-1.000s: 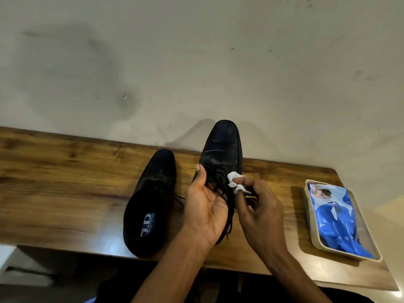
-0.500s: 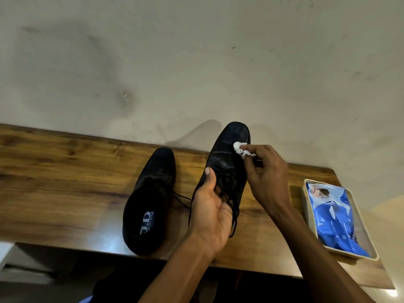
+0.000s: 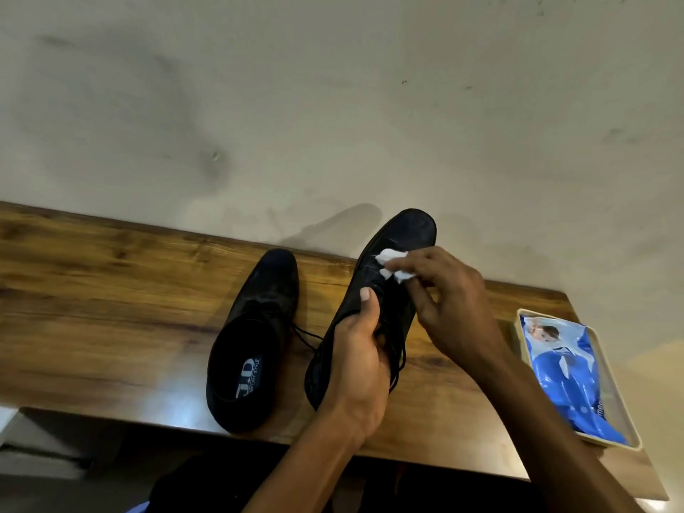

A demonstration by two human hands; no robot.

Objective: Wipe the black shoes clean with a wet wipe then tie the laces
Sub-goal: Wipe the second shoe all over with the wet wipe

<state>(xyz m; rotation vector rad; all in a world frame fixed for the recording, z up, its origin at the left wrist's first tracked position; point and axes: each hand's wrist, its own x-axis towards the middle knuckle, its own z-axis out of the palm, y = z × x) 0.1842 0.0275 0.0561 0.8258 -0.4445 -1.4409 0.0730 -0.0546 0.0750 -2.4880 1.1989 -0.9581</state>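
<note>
A: Where do the hands stand now?

B: The left hand [image 3: 355, 368] is closed around the heel part of the held shoe [image 3: 385, 290] and keeps it tilted above the bench [image 3: 111, 290], toe toward the wall. The right hand [image 3: 448, 301] pinches a small crumpled wet wipe [image 3: 394, 266] between the fingertips and presses it on the upper, just behind the toe cap.

A: And the second shoe?

B: The other shoe [image 3: 255, 338] rests flat on the bench, just beside the held one, its laces [image 3: 303, 333] untied.

A: What could go wrong?

B: I think the wipe is folded very small, so the bare fingers may rub the leather and leave marks instead of cleaning. Also the loose laces of the held shoe hang under the left hand; they could catch on the wipe. If the left grip slides, the shoe may fall onto the other one.

A: Is a fresh wipe near?

B: Yes, the blue wipe pack [image 3: 566, 372] lies in a tray [image 3: 629, 435] at the right end.
</note>
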